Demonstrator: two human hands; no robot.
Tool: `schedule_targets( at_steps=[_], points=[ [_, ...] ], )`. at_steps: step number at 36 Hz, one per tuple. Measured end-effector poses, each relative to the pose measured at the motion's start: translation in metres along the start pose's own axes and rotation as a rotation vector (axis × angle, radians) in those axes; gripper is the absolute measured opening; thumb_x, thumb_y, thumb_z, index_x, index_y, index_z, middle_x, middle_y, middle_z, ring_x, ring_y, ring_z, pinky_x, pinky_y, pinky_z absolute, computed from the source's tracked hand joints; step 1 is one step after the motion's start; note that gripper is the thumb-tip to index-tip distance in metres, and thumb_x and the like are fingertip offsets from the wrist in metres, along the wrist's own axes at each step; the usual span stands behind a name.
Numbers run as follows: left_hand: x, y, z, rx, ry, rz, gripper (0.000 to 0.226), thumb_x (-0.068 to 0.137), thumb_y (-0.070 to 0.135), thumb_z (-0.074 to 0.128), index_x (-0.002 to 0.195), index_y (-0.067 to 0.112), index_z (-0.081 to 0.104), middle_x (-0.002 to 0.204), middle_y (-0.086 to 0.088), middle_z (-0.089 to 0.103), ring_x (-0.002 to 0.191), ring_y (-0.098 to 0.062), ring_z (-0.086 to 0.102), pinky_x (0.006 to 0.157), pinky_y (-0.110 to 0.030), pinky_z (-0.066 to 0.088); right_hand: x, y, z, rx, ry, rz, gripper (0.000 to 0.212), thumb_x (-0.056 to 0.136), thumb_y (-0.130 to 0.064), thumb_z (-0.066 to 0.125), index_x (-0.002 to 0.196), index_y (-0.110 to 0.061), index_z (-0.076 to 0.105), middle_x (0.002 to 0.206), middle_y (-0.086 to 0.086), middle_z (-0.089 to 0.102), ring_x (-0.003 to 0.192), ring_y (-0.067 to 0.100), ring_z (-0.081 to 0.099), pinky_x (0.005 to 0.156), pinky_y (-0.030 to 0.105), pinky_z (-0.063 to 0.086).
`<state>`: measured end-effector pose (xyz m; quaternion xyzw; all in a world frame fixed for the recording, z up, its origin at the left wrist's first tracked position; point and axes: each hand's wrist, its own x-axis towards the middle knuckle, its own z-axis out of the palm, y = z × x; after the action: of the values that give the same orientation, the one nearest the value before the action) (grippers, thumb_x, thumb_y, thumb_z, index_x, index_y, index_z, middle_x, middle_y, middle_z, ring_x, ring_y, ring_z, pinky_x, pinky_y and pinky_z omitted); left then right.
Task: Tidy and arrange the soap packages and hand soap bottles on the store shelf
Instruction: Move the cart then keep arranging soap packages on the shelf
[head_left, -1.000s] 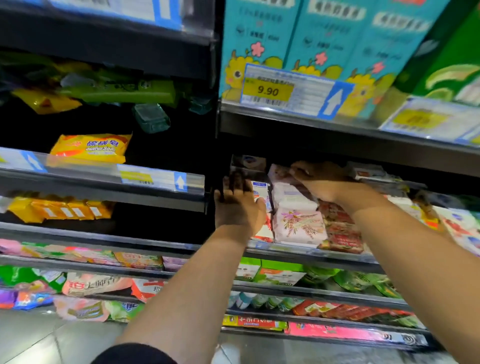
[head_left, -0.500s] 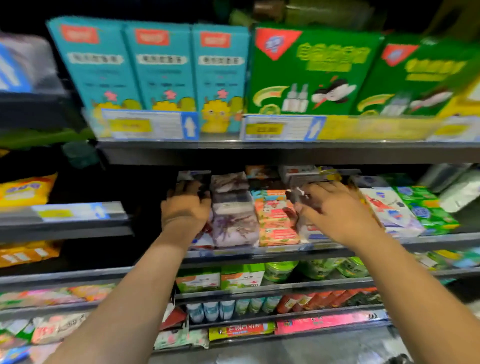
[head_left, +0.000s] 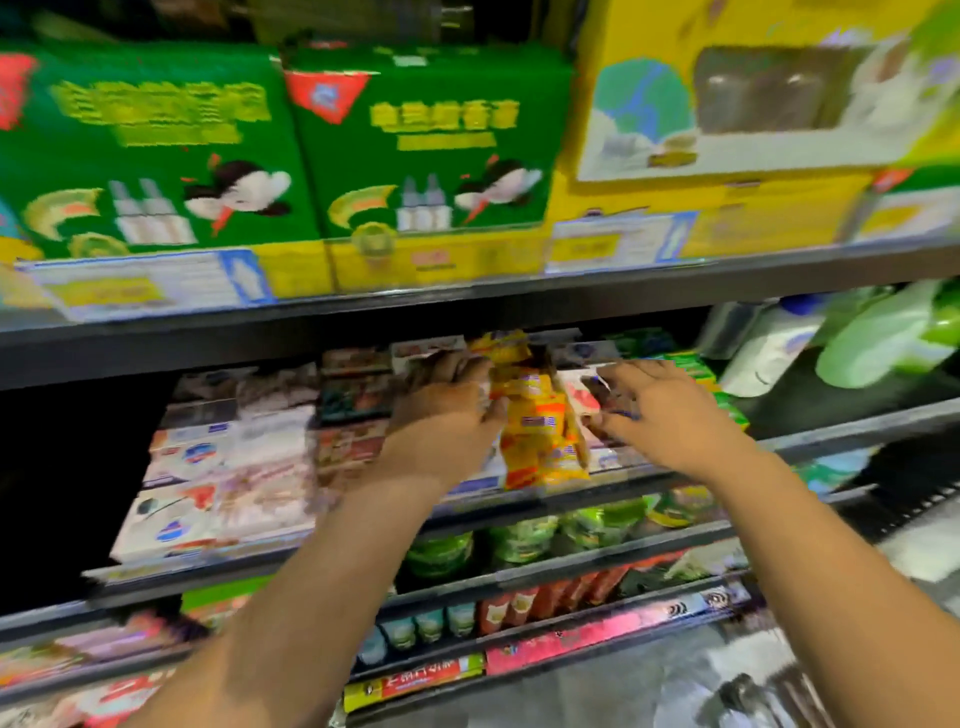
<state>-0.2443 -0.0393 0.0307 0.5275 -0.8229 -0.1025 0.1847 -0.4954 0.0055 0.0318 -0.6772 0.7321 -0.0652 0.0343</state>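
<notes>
Both hands lie loosely spread, gripping nothing. The left hand touches a column of crinkly yellow-and-orange plastic soap packages at its 3 o'clock. The right hand rests on white-and-red soap packs at the column's 3 o'clock, though blur hides finer contact. The column reaches the grey metal shelf's front rail, so an uneven squeeze could tip it off.
</notes>
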Motion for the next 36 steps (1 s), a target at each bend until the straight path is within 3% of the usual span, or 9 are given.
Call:
schedule_targets(
  at_steps=[5,9,14,16,20,23,27,32,36],
  points=[
    [0.021,0.041,0.031,0.163,-0.086,0.002,0.059,0.098,0.053,0.043,0.152,0.030,0.034,0.159,0.002,0.027,0.142,-0.028,0.030,0.114,-0.038,0.030,0.015,0.053,0.002,0.005,-0.083,0.003,0.087,0.069,-0.082,0.038,0.143,-0.037,0.043,0.147,-0.001,0.049,0.134,0.028,0.041,0.109,0.047,0.036],
    [0.030,0.046,0.046,0.290,-0.170,-0.128,0.061,0.096,0.063,0.036,0.150,0.037,0.029,0.163,0.005,0.018,0.149,-0.029,0.014,0.120,-0.050,0.017,0.031,0.074,-0.001,-0.006,-0.131,-0.034,0.073,0.087,-0.068,0.055,0.149,-0.038,0.034,0.155,-0.002,0.038,0.141,0.028,0.029,0.110,0.048,0.030],
    [0.020,0.040,0.050,0.336,-0.105,-0.202,0.064,0.095,0.066,0.034,0.151,0.037,0.026,0.166,0.005,0.006,0.153,-0.025,0.006,0.119,-0.056,0.013,0.053,0.080,0.000,-0.053,-0.163,-0.062,0.073,0.090,-0.065,0.055,0.152,-0.038,0.031,0.146,0.005,0.050,0.131,0.035,0.039,0.098,0.040,0.034],
    [0.021,0.040,0.047,0.283,-0.110,-0.239,0.065,0.095,0.066,0.033,0.153,0.038,0.024,0.166,0.006,0.011,0.152,-0.019,0.013,0.122,-0.052,0.010,0.060,0.080,0.002,-0.076,-0.156,-0.083,0.069,0.093,-0.063,0.051,0.153,-0.038,0.028,0.148,0.006,0.048,0.133,0.034,0.043,0.100,0.037,0.036],
    [0.020,0.037,0.039,0.248,-0.115,-0.289,0.060,0.093,0.065,0.040,0.144,0.032,0.040,0.149,-0.001,0.045,0.142,-0.027,0.033,0.120,-0.052,0.014,0.076,0.078,0.009,-0.035,-0.172,-0.240,0.060,0.101,-0.047,0.048,0.155,-0.032,0.027,0.159,0.005,0.033,0.142,0.031,0.033,0.112,0.040,0.029],
    [0.016,0.037,0.041,0.395,-0.137,-0.271,0.079,0.086,0.080,0.030,0.148,0.031,0.031,0.151,0.002,0.039,0.142,-0.025,0.030,0.120,-0.052,0.014,0.093,0.080,0.015,-0.036,-0.238,-0.199,0.070,0.096,-0.054,0.055,0.155,-0.039,0.021,0.162,0.002,0.026,0.146,0.035,0.023,0.116,0.057,0.022],
    [0.019,0.040,0.040,0.450,-0.182,-0.288,0.105,0.073,0.094,0.018,0.155,0.029,0.020,0.155,0.004,0.033,0.144,-0.023,0.026,0.119,-0.050,0.016,0.112,0.080,0.019,0.132,-0.352,-0.223,0.087,0.086,-0.050,0.073,0.154,-0.039,0.019,0.158,0.004,0.035,0.141,0.031,0.037,0.111,0.049,0.038],
    [0.019,0.041,0.041,0.454,-0.181,-0.283,0.107,0.068,0.096,0.032,0.151,0.029,0.026,0.152,0.001,0.038,0.142,-0.026,0.030,0.118,-0.052,0.019,0.124,0.071,0.010,0.110,-0.406,-0.228,0.108,0.081,-0.036,0.081,0.158,-0.030,0.006,0.160,0.009,0.031,0.143,0.033,0.034,0.112,0.048,0.037],
    [0.020,0.044,0.041,0.461,-0.192,-0.290,0.105,0.068,0.095,0.036,0.149,0.029,0.027,0.152,0.000,0.038,0.143,-0.027,0.030,0.118,-0.052,0.019,0.128,0.071,0.013,0.084,-0.364,-0.222,0.116,0.070,-0.059,0.081,0.156,-0.031,0.008,0.159,0.010,0.031,0.142,0.037,0.032,0.113,0.055,0.034]
  ],
)
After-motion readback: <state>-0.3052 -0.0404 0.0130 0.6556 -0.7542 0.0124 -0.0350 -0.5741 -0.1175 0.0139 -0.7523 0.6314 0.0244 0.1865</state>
